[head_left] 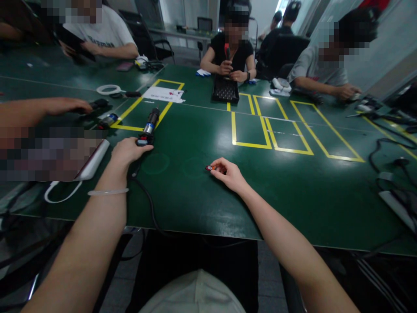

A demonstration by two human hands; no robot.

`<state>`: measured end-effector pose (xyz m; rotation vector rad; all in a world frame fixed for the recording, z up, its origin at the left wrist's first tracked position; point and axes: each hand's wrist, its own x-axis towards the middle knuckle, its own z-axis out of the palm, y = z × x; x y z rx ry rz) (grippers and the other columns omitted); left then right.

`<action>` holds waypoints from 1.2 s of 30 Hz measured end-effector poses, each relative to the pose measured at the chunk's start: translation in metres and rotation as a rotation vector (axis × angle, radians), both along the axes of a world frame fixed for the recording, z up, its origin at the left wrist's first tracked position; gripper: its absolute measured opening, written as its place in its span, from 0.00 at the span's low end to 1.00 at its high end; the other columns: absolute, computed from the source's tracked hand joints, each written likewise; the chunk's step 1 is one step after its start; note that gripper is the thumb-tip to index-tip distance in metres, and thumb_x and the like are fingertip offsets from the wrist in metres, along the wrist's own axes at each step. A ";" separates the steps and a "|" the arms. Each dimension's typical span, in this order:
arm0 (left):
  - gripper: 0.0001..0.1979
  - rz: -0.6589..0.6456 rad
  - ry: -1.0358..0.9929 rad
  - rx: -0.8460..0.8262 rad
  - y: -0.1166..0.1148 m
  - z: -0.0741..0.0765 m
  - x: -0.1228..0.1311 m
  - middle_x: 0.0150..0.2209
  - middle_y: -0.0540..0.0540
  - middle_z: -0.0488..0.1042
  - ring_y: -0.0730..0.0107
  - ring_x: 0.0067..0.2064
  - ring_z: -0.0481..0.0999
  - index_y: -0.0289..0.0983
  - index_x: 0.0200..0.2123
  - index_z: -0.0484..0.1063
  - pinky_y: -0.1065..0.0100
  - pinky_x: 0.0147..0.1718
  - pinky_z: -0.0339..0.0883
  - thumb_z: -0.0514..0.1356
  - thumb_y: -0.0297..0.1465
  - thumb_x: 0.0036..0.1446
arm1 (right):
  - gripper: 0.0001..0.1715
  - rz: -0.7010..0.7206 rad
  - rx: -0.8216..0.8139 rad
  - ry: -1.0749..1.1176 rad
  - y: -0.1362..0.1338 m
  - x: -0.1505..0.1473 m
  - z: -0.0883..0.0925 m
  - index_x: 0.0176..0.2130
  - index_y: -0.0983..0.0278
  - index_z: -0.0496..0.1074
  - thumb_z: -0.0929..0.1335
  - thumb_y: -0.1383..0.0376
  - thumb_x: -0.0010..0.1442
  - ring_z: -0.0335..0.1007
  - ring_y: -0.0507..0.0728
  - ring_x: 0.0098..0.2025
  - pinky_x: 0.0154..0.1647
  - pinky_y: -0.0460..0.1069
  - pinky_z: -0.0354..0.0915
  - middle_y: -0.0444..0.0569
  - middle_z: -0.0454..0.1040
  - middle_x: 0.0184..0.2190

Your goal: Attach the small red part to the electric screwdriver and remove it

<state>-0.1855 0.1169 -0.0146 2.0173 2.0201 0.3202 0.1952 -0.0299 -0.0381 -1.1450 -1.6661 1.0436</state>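
Note:
My left hand [127,152] is closed at the near end of a dark cylindrical device [150,125] with a silver and blue band. The device lies on the green table, pointing away from me, and red and pale blue parts show beside my thumb. Some fingers of that hand are hidden. Near the middle of the table, my right hand [228,174] pinches a small red and orange piece [210,168]; its exact kind is too small to make out.
Yellow tape outlines [252,144] mark the table. Beyond the device lies a white paper sheet [163,94]. A co-worker's hand [76,105] reaches in from the left, near another banded cylinder [109,120]. Across the table, a person sits behind a black crate [225,89]. Cables [150,204] run nearby.

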 end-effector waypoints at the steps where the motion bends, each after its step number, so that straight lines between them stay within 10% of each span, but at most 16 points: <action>1: 0.41 0.052 0.054 -0.032 -0.003 0.002 0.006 0.41 0.32 0.77 0.54 0.41 0.73 0.22 0.50 0.73 0.62 0.38 0.62 0.62 0.57 0.51 | 0.13 -0.001 -0.001 -0.007 0.000 0.000 0.000 0.42 0.63 0.72 0.70 0.60 0.58 0.61 0.49 0.27 0.29 0.46 0.59 0.42 0.70 0.29; 21: 0.27 -0.374 0.189 0.040 -0.090 0.013 0.160 0.48 0.39 0.74 0.49 0.48 0.77 0.37 0.54 0.71 0.60 0.39 0.69 0.57 0.50 0.59 | 0.09 -0.087 0.108 -0.144 0.000 0.001 0.000 0.38 0.62 0.70 0.70 0.61 0.58 0.64 0.52 0.30 0.33 0.48 0.61 0.43 0.71 0.30; 36: 0.25 -0.554 0.143 0.033 -0.115 0.014 0.181 0.49 0.41 0.74 0.52 0.47 0.77 0.38 0.54 0.69 0.63 0.36 0.68 0.57 0.48 0.61 | 0.05 -0.123 0.228 -0.416 0.000 0.006 -0.003 0.38 0.61 0.68 0.69 0.66 0.60 0.66 0.54 0.33 0.36 0.49 0.63 0.45 0.71 0.35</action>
